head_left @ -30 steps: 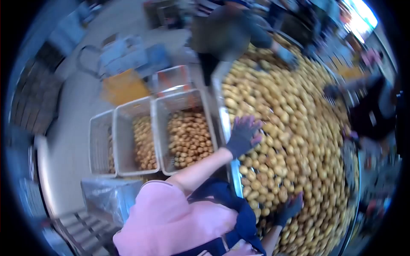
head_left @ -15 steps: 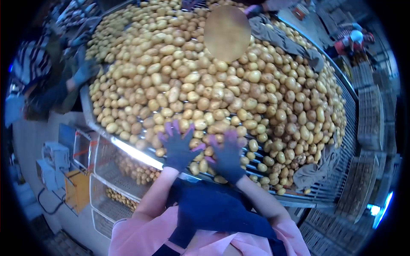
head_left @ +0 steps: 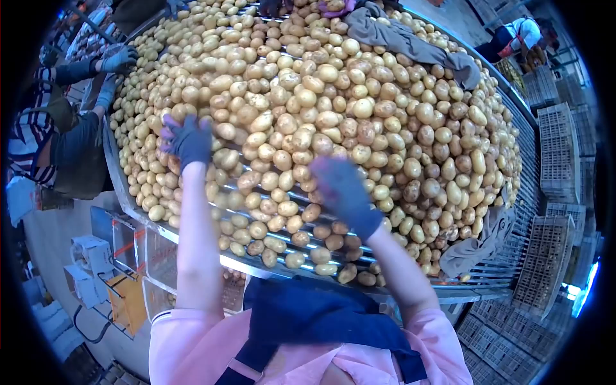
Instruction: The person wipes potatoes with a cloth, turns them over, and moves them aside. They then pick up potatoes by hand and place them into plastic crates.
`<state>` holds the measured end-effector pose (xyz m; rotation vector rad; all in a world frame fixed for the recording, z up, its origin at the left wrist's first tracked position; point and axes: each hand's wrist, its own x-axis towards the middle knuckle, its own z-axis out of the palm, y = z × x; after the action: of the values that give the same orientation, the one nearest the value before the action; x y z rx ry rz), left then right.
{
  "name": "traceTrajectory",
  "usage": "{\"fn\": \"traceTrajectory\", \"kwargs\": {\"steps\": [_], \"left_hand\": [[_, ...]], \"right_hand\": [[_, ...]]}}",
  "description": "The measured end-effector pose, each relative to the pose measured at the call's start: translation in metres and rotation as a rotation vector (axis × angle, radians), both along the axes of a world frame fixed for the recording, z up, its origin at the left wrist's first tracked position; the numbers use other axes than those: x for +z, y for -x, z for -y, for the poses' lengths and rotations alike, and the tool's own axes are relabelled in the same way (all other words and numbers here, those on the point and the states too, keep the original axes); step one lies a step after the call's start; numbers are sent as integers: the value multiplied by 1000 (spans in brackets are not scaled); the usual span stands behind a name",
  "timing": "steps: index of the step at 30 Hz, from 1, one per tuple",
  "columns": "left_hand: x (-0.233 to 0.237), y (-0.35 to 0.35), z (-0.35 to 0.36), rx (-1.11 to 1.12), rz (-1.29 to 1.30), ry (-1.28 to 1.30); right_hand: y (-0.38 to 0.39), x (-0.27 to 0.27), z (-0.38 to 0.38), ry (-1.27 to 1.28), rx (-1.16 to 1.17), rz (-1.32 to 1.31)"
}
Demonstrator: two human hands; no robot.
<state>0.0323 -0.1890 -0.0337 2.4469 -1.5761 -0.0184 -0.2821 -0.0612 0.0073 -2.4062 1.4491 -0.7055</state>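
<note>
A wide heap of potatoes (head_left: 321, 128) covers a metal table with slatted bars (head_left: 526, 167). My left hand (head_left: 188, 142), in a grey glove with purple fingertips, reaches out over the left part of the heap. Its fingers are apart and touch the potatoes. Nearer the middle, my right hand (head_left: 346, 196) wears the same kind of glove and is smeared by motion. Its fingers point into the potatoes, and what lies under them is hidden. Between my hands and the front rim, bare bars show among loosely spread potatoes (head_left: 276, 244).
At the left, a co-worker's gloved hands (head_left: 119, 61) rest by the heap; purple-gloved fingers (head_left: 337, 8) show at the far edge. Grey cloths lie at the back (head_left: 410, 48) and front right (head_left: 478, 250). Crates (head_left: 558, 151) stand right; a clear crate (head_left: 160, 253) sits below the rim.
My left hand has moved forward and left across the heap. My right hand has gone slightly forward. Potatoes near the front have shifted, and my view has turned a little.
</note>
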Motion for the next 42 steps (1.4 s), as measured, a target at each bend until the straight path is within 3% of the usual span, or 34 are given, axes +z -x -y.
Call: {"fn": "traceTrajectory", "kwargs": {"steps": [1, 2, 3, 4, 5, 6, 7, 11, 13, 14, 15, 16, 17, 18, 19, 20, 21, 23, 25, 26, 27, 28, 29, 31, 32, 33, 35, 36, 37, 39, 41, 42], "left_hand": [[-11, 8, 3, -71, -63, 170], [32, 54, -2, -133, 4, 80], [6, 74, -1, -371, 67, 309], [15, 110, -9, -509, -175, 266], [21, 140, -17, -673, -170, 198], [27, 168, -22, -769, -215, -83], [-1, 186, -43, -749, -84, 395], [10, 148, -59, -878, -233, 256], [25, 117, -71, -816, -233, 236], [27, 100, -76, -761, -108, 111], [28, 83, -77, -608, -220, 33], [25, 61, -76, -566, -87, 98], [32, 54, -69, -304, -39, -78], [35, 49, -65, -372, 81, 62], [36, 47, -59, -435, 206, 203], [32, 54, -47, -542, -41, 248], [30, 68, -38, -650, -289, 288], [59, 116, -36, -782, -507, -34], [38, 154, -22, -1103, -438, 252], [25, 166, -13, -1182, -294, 196], [18, 176, -4, -1255, -151, 140], [20, 182, 2, -1264, -142, 0], [18, 186, 9, -1274, -136, 0], [25, 193, 15, -1085, -713, -269], [29, 192, 18, -1022, -621, -418], [31, 188, 13, -1022, -615, -419], [38, 173, -2, -1042, -586, -163], [36, 168, -8, -1023, -798, -133], [39, 164, -17, -1020, -791, -129], [45, 156, -37, -993, -790, 13], [52, 148, -56, -942, -836, 13], [57, 144, -65, -900, -885, 11]], "right_hand": [[25, -8, 17, 256, -19, -90], [40, 9, 33, 227, -105, -105], [48, 24, 53, 343, -126, -125], [56, 26, 74, 407, -104, -94], [54, 39, 91, 406, -114, -83], [56, 42, 111, 350, -117, -137], [58, 42, 123, 294, -120, -191], [72, 6, 115, 371, -175, -351], [67, 7, 85, 273, -245, -339], [67, 12, 70, 138, -218, -320], [66, 15, 52, 2, -202, -299], [61, 15, 31, 8, -175, -272], [54, 14, 15, 13, -142, -247], [52, 17, 6, 11, -134, -251], [50, 22, 1, -200, -79, -123], [49, 25, -1, -410, -31, 11], [50, 24, 11, -411, -32, 19], [57, 21, 68, 41, -82, 34], [61, 33, 107, 152, -30, -291], [59, 28, 120, 159, -39, -281], [55, 18, 132, -33, -136, -432], [52, 13, 139, -230, -233, -580], [53, 10, 142, -230, -243, -575], [57, 6, 144, -183, -223, -498], [59, 1, 140, -185, -224, -494], [64, -5, 136, -80, -157, -425], [73, -9, 130, 43, -88, -351], [76, -10, 122, 48, -33, -295], [80, -12, 111, 51, 24, -238], [81, -15, 87, 29, 7, -157], [76, -14, 63, -78, -115, 80], [75, -21, 55, -28, -144, 61]]}}
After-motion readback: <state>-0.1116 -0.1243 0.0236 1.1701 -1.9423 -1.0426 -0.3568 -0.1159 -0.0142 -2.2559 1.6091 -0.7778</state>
